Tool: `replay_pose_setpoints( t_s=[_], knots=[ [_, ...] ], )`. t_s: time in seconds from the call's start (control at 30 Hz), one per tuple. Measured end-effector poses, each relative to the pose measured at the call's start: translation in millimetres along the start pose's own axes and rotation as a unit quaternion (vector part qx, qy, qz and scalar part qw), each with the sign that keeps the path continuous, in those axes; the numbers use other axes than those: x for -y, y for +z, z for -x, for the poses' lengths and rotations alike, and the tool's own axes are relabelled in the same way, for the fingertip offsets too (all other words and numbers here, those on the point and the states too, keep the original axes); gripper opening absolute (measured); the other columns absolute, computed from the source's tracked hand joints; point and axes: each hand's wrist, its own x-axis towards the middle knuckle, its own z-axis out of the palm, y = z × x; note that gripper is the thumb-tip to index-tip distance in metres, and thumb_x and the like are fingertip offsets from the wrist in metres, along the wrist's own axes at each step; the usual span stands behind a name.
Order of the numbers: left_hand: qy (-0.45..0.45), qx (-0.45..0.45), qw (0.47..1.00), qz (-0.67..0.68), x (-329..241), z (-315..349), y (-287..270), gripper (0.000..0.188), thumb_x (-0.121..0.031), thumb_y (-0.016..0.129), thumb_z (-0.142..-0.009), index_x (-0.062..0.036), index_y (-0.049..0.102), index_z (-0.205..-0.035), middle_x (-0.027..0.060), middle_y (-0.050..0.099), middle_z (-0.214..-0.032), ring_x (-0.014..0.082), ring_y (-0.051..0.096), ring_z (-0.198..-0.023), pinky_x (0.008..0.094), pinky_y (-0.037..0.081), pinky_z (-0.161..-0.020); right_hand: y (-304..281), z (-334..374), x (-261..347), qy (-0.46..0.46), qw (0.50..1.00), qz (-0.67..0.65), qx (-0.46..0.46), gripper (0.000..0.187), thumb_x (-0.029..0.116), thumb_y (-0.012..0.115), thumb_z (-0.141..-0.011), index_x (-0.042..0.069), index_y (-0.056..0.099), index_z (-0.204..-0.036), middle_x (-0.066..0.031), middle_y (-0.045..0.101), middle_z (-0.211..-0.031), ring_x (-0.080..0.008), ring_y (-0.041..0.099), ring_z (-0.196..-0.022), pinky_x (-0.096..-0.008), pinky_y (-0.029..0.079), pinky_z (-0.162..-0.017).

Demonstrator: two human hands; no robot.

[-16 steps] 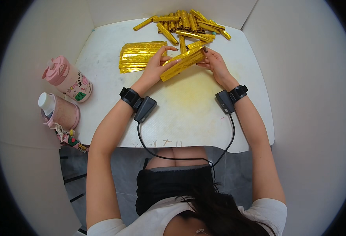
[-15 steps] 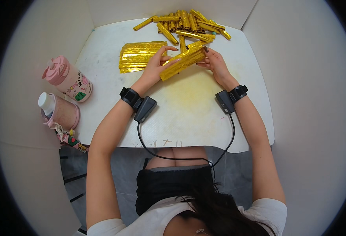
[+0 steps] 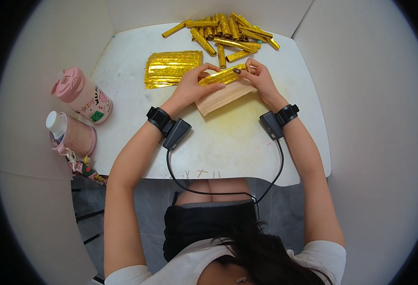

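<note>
Gold foil sheet (image 3: 223, 99), pale side showing, is pinched between the fingers of my left hand (image 3: 190, 88) and right hand (image 3: 264, 84) over the white table (image 3: 237, 154), its top stained yellow; pale walls (image 3: 370, 95) rise left, right and ahead, grey tiled floor (image 3: 285, 209) below

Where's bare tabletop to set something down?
Free: left, between the pink bottle and gold sheet stack; centre, between the black wrist devices, on the near side of the held sheet; right, between the right hand and the right edge of the table. Crowded: far side, under the gold tubes.
</note>
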Motion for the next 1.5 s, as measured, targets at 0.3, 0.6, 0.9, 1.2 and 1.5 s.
replay_pose_setpoints(
  t_s=[0.3,0.6,0.9,1.2,1.5],
  knots=[
    [-0.009,-0.086,0.996,0.016,11,-4,-6,0.031,-0.027,0.076,-0.082,-0.0039,0.065,-0.099,0.0024,0.069,-0.081,0.0045,0.060,-0.074,0.0199,0.046,-0.067,18,5,8,-0.059,0.993,-0.084,-0.063,0.037,0.009,0.068,-0.087,0.010,0.049,-0.119,0.0004,0.067,-0.072,0.0012,0.049,-0.061,-0.0181,0.030,-0.053],
    [-0.022,-0.075,0.996,0.044,14,-6,-5,0.025,-0.027,0.071,-0.087,-0.0023,0.070,-0.093,0.0000,0.068,-0.075,0.0021,0.057,-0.067,0.0179,0.044,-0.062,9,2,4,-0.022,0.997,-0.061,-0.044,0.024,0.009,0.067,-0.086,0.006,0.063,-0.110,0.0017,0.070,-0.083,0.0034,0.045,-0.059,-0.0158,0.029,-0.052],
    [-0.041,-0.029,0.997,0.065,15,-5,-6,0.025,-0.025,0.072,-0.086,-0.0008,0.070,-0.093,-0.0021,0.065,-0.069,0.0009,0.052,-0.063,0.0186,0.040,-0.057,10,3,6,-0.028,0.996,-0.068,-0.043,0.026,0.010,0.067,-0.086,0.005,0.063,-0.111,-0.0018,0.071,-0.090,0.0003,0.053,-0.068,-0.0163,0.037,-0.058],
    [-0.101,0.111,0.987,0.051,-5,-1,-11,0.028,-0.022,0.069,-0.088,0.0029,0.068,-0.100,-0.0003,0.068,-0.076,0.0005,0.055,-0.066,0.0176,0.043,-0.060,10,11,15,-0.005,0.999,-0.001,0.052,0.032,0.003,0.063,-0.089,0.005,0.060,-0.121,-0.0036,0.069,-0.098,-0.0036,0.061,-0.086,-0.0165,0.048,-0.075],
    [-0.076,0.073,0.992,0.072,1,1,-5,0.026,-0.019,0.068,-0.089,0.0028,0.067,-0.104,0.0037,0.071,-0.080,0.0013,0.058,-0.068,0.0171,0.045,-0.063,13,11,20,-0.007,0.999,-0.017,0.040,0.033,0.006,0.064,-0.089,0.007,0.060,-0.121,0.0004,0.068,-0.085,0.0009,0.051,-0.069,-0.0146,0.038,-0.061]
  ],
)
